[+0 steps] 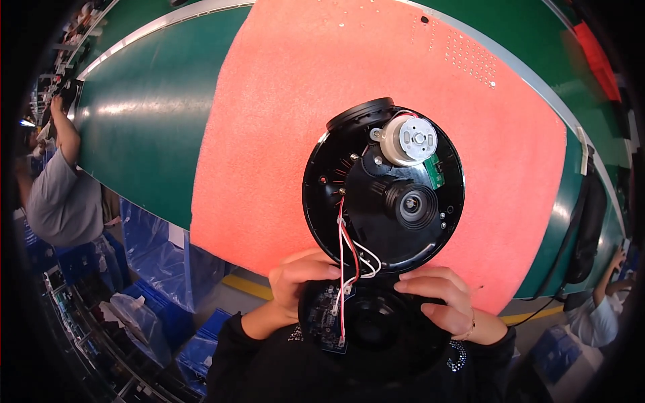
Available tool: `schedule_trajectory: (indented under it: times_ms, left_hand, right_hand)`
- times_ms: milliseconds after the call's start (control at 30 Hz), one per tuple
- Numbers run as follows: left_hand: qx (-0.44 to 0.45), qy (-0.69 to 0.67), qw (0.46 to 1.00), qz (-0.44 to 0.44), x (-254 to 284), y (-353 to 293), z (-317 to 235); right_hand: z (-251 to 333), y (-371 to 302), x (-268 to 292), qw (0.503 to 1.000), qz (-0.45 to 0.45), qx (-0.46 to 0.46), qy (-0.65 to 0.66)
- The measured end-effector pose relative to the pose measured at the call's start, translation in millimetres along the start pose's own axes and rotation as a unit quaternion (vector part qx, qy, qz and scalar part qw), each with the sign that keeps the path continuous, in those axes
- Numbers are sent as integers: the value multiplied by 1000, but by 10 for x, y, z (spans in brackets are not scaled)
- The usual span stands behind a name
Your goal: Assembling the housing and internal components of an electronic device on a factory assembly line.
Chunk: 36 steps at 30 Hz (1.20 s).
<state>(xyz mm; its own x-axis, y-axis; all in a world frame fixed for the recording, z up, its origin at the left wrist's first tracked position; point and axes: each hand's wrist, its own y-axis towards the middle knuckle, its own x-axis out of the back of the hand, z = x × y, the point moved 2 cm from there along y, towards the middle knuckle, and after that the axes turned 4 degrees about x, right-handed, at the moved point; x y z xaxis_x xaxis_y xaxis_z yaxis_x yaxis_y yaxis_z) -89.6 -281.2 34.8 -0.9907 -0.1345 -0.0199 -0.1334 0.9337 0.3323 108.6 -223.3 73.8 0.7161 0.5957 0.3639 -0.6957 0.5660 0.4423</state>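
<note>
A round black housing [316,225] lies open on the pink mat, with a silver motor [418,139], a black lens [412,207] and a small green board [434,173] inside. Between it and my body is a round black cover [403,332], carrying a dark circuit board [324,309]. Red, white and black wires [347,245] run from that board into the housing. My left hand [295,279] grips the cover's left edge, its thumb by the wires. My right hand [440,295] holds the right edge, fingers curled over the rim near the housing.
The pink mat [262,134] covers part of a green table [151,127]. Many small screws [470,62] stand in rows at its far right. A black bag [586,225] lies at the right. Co-workers sit left [64,195] and right [594,316]; blue crates [158,245] stand below left.
</note>
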Motion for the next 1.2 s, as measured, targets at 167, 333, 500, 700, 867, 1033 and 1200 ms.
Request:
schedule_trajectory:
  times_ms: [167,333,500,700,867,1033,1200]
  left_hand:
    - [33,-28,999,30,58,-88,-6]
    - [55,99,991,66,80,182,-290]
    - [44,31,998,45,156,272,-479]
    - [50,-18,997,51,61,226,-481]
    - [97,-73,993,9,6,217,-481]
    - [108,-88,990,11,17,209,-486]
    - [127,-74,988,37,30,228,-498]
  right_hand:
    - [-55,-10,11,992,20,-98,75]
    - [-109,-70,17,975,-56,-78,199]
    - [-27,-101,59,971,-19,-115,209]
    - [-58,-64,123,985,45,-76,151]
    - [-76,-151,66,991,0,-62,115]
    - [-44,-7,155,993,62,-77,66]
    - [-24,-55,151,995,3,-64,77]
